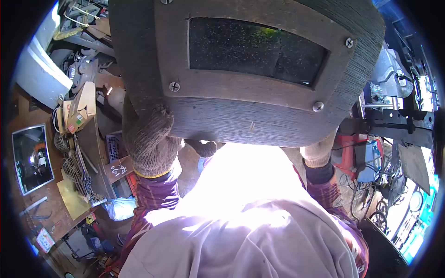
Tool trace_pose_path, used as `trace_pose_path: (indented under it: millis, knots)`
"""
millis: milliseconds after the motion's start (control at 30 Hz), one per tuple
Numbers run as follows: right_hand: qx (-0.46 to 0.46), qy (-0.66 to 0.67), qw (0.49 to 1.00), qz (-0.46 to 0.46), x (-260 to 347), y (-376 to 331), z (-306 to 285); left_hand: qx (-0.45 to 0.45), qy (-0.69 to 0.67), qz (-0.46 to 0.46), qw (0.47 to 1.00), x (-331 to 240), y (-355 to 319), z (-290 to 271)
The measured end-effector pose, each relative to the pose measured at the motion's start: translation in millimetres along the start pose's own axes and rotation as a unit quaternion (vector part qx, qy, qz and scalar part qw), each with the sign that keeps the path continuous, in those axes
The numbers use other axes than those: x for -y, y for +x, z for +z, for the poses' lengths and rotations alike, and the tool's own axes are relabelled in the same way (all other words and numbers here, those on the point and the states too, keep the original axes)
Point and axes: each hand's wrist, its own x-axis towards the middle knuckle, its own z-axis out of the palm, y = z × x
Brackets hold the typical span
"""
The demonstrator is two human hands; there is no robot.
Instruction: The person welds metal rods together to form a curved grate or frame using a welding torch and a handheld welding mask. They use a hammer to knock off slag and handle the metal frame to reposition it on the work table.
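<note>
A hand-held welding shield [222, 118], dark and grained, with a screwed-on frame round a dark glass window [255, 53], fills the upper middle close to me. My left hand [150, 134], in a worn brown knitted glove with a yellow cuff edge, is closed on the shield's lower left side; some of its fingers are behind it. My right hand [319, 153], in a pale knitted glove, reaches behind the shield's lower right corner. Its fingers, and anything they hold, are hidden. White glare washes out the pale cloth over my front [245, 185].
On the left a brown wooden bench [28, 106] bears a dark-screened panel [33, 157], wire grilles and an opened cardboard box [81, 111]. To the right stand a red and blue machine [366, 160], tangled cables and metal bars [394, 125]. A white plastic bag [121, 208] lies beside my left arm.
</note>
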Motion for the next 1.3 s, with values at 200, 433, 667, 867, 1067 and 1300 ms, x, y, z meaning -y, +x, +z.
trace_pose_path:
  millis: [200,433,667,867,1067,1300]
  knots:
    - [0.001,0.123,0.992,-0.013,-12.9,-1.4,-3.1,-0.027,-0.183,-0.239,0.953,-1.9,-12.7,-6.1]
    - [-0.021,0.183,0.982,-0.041,-1.3,-2.7,6.4,0.009,-0.667,-0.22,0.712,-19.3,15.4,13.6]
    - [0.011,0.141,0.988,-0.062,-2.0,5.8,-0.9,0.045,-0.697,-0.133,0.703,-10.2,15.3,17.6]
    - [-0.01,0.092,0.99,-0.102,-9.0,4.0,-1.4,0.022,-0.188,-0.088,0.978,7.7,-25.9,14.1]
    - [-0.004,0.139,0.989,-0.054,-0.3,6.9,-0.6,0.08,-0.166,-0.117,0.976,21.8,-28.2,-8.8]
    - [0.026,0.585,0.805,0.096,-22.5,-1.4,3.4,0.045,-0.27,-0.178,0.945,8.9,-11.0,-2.2]
